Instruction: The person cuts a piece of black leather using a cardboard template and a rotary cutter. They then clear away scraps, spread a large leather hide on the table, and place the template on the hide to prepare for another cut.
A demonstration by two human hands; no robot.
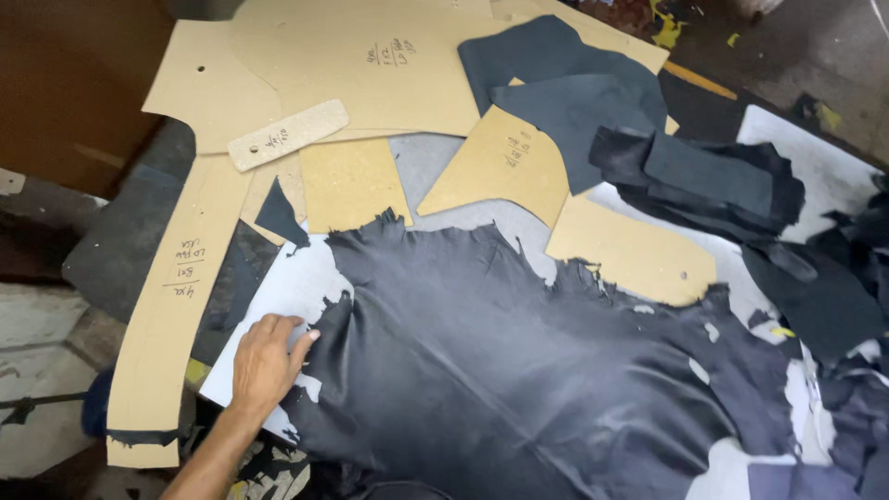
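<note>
A large dark grey-black leather hide with ragged edges lies spread over a white sheet on the work surface. My left hand rests at the hide's left edge, palm down with fingers together touching the leather and the white sheet; it holds nothing. My right hand is out of view. Tan cardboard patterns lie around: a long curved one left of my hand, a small rectangular one and a rounded one beyond the hide.
Big cardboard patterns and a narrow strip lie at the back. Cut dark leather pieces and folded scraps pile at the right, with more scraps along the right edge. The floor shows at the left.
</note>
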